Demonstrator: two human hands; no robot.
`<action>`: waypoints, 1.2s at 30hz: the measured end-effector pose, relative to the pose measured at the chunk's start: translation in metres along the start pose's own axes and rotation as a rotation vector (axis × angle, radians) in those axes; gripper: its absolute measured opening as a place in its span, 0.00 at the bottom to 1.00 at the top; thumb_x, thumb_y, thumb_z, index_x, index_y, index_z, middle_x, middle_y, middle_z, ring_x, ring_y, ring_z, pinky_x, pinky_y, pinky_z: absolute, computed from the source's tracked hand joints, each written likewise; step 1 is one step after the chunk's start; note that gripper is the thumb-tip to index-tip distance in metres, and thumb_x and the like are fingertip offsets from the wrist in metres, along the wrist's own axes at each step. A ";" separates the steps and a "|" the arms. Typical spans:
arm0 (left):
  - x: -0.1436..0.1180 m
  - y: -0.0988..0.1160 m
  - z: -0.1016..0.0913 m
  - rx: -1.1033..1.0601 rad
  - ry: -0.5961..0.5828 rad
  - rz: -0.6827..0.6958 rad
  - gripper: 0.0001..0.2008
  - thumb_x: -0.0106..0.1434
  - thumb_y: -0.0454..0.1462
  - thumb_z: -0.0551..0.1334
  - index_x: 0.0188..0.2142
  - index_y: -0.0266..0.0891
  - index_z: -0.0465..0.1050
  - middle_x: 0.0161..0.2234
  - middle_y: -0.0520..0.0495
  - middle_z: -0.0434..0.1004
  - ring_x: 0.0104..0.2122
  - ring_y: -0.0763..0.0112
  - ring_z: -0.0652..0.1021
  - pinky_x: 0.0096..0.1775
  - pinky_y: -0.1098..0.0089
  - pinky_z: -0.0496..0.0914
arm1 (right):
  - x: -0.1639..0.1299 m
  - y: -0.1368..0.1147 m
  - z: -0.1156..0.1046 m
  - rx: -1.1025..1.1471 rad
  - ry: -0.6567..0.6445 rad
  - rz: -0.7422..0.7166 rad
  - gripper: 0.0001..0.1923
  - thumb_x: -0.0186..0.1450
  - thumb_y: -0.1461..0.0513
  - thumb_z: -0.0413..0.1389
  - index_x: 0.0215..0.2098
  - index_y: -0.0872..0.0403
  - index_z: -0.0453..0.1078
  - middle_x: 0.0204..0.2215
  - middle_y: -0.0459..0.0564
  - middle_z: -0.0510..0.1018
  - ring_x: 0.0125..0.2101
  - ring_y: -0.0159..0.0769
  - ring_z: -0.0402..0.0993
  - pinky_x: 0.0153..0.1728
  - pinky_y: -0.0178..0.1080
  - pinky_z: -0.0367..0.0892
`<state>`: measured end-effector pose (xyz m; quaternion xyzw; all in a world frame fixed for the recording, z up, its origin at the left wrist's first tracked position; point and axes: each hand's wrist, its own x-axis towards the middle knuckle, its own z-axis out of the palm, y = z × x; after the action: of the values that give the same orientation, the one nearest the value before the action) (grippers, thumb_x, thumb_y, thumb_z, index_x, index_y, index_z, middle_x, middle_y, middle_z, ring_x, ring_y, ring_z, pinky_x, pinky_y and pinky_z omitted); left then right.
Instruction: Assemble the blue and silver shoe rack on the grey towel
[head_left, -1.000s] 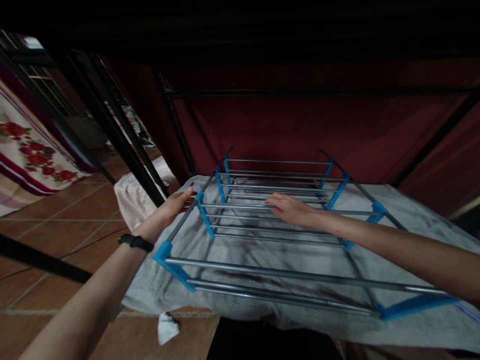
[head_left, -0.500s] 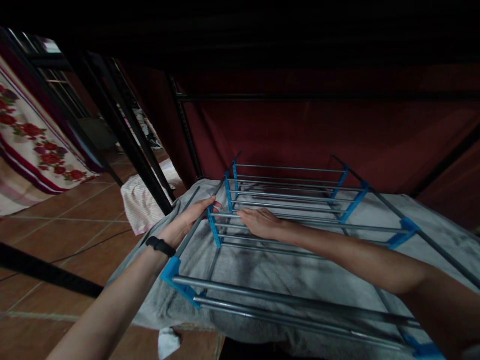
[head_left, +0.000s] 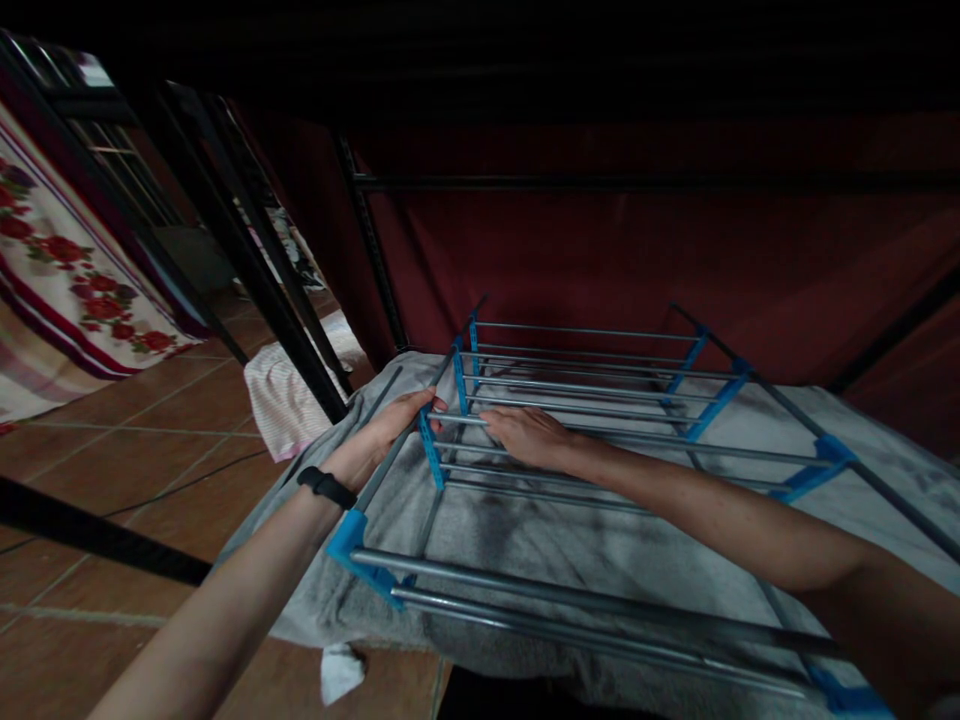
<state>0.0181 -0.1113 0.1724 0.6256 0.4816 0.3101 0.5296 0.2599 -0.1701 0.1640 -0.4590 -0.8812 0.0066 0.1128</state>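
A metal rack of grey rods joined by blue plastic connectors lies flat on a grey, smudged cloth. My left hand, with a black band on the wrist, grips the rack's left side rod near a blue connector. My right hand rests palm down on the cross rods in the middle-left of the rack, its fingers together and curled slightly over a rod.
Dark red fabric on a black frame stands behind the rack. Black slanted posts rise at the left over a terracotta tiled floor. A pale striped cloth lies on the floor, and a floral textile hangs far left.
My right hand slid left along the cross rods toward the left side of the rack. My left hand shifted slightly forward on the side rod. The view moved a little.
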 end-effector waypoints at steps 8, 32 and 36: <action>0.013 -0.011 -0.001 -0.194 0.059 -0.088 0.19 0.63 0.50 0.60 0.36 0.35 0.75 0.21 0.47 0.74 0.23 0.67 0.75 0.26 0.71 0.70 | -0.002 -0.005 -0.010 -0.026 -0.072 -0.002 0.13 0.74 0.61 0.43 0.52 0.51 0.66 0.48 0.51 0.77 0.46 0.40 0.75 0.41 0.37 0.65; 0.013 -0.010 0.002 -0.185 0.074 -0.070 0.18 0.64 0.50 0.59 0.33 0.36 0.75 0.21 0.45 0.74 0.22 0.66 0.75 0.24 0.71 0.68 | -0.001 -0.007 -0.017 0.003 -0.100 0.014 0.14 0.74 0.60 0.44 0.52 0.52 0.67 0.48 0.52 0.79 0.46 0.40 0.76 0.40 0.36 0.64; 0.012 -0.009 0.003 -0.157 0.091 -0.064 0.19 0.64 0.50 0.59 0.34 0.36 0.76 0.21 0.44 0.74 0.23 0.66 0.74 0.26 0.70 0.69 | 0.000 -0.007 -0.017 -0.015 -0.121 0.001 0.14 0.74 0.60 0.44 0.50 0.52 0.68 0.45 0.53 0.80 0.45 0.41 0.77 0.39 0.37 0.64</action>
<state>0.0222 -0.1018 0.1613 0.5517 0.4989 0.3581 0.5643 0.2577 -0.1759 0.1818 -0.4589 -0.8863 0.0278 0.0562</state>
